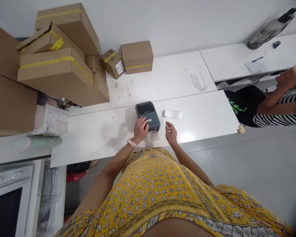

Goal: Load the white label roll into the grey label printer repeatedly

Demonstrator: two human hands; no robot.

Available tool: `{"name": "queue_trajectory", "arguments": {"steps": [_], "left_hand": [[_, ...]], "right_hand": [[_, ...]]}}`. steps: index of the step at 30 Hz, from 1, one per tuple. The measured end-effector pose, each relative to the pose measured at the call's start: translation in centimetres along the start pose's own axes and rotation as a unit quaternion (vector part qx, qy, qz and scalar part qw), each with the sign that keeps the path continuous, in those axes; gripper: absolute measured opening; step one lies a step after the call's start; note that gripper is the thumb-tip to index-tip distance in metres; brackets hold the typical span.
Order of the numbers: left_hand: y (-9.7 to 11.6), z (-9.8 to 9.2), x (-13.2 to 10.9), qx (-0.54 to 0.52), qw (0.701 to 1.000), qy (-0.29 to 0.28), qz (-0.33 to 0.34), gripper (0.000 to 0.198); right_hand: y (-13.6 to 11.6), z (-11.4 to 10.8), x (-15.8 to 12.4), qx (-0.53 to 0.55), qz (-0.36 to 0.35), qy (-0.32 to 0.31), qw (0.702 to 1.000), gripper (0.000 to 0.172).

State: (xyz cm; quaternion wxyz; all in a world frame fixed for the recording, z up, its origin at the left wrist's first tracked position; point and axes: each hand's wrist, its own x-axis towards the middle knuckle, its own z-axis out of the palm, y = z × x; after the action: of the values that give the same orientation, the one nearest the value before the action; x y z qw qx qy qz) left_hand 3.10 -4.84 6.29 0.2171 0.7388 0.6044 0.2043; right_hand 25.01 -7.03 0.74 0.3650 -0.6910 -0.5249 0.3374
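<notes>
A dark grey label printer (149,115) lies on the white table in front of me. My left hand (141,129) rests on its top near the left front corner, fingers stretched out and holding nothing. From the printer's front edge a pale paper label (153,136) sticks out toward me. To the right of the printer, my right hand (171,133) hovers at the table's front with its fingers curled in; nothing shows in them. Just beyond that hand lies a white strip of label paper (173,114), rolled at its left end.
Cardboard boxes (56,72) are stacked at the back left, with a smaller carton (137,56) beside them. A green bottle (40,143) lies at the left. At far right are a dark clear bottle (265,31) and another person's arm (273,98). The table (207,113) ends close to my body.
</notes>
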Motion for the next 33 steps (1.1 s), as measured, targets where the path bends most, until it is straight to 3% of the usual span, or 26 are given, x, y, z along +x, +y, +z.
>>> {"name": "queue_trajectory", "arguments": {"steps": [5, 10, 17, 22, 27, 29, 31, 33], "left_hand": [[-2.1, 3.8, -3.1, 0.104, 0.991, -0.063, 0.057, 0.063], [-3.2, 5.1, -3.5, 0.145, 0.983, -0.078, 0.078, 0.073], [-3.3, 6.0, -3.8, 0.137, 0.984, -0.085, 0.069, 0.077], [-3.5, 6.4, -3.8, 0.115, 0.988, -0.083, 0.059, 0.078], [-3.7, 6.7, -3.9, 0.052, 0.994, -0.082, 0.048, 0.077], [-3.5, 7.0, -4.9, -0.009, 0.999, -0.048, 0.001, 0.079], [-3.1, 7.6, -6.3, -0.080, 0.989, 0.028, -0.119, 0.082], [-2.6, 8.4, -7.7, -0.159, 0.944, 0.089, -0.276, 0.078]], "right_hand": [[-0.5, 1.8, 3.3, -0.083, -0.099, -0.078, 0.989, 0.066], [-1.6, 5.6, 5.7, -0.105, -0.053, -0.151, 0.981, 0.078], [-0.7, 7.6, 5.5, -0.053, 0.062, -0.110, 0.991, 0.084], [-0.3, 7.9, 4.8, -0.055, 0.035, -0.064, 0.996, 0.078], [-0.5, 7.9, 4.7, -0.081, 0.024, -0.057, 0.995, 0.074], [-0.5, 7.9, 4.7, -0.086, 0.025, -0.057, 0.994, 0.074], [-0.5, 8.0, 4.7, -0.085, 0.021, -0.055, 0.995, 0.075], [-0.4, 8.0, 4.7, -0.080, 0.019, -0.056, 0.995, 0.076]]}}
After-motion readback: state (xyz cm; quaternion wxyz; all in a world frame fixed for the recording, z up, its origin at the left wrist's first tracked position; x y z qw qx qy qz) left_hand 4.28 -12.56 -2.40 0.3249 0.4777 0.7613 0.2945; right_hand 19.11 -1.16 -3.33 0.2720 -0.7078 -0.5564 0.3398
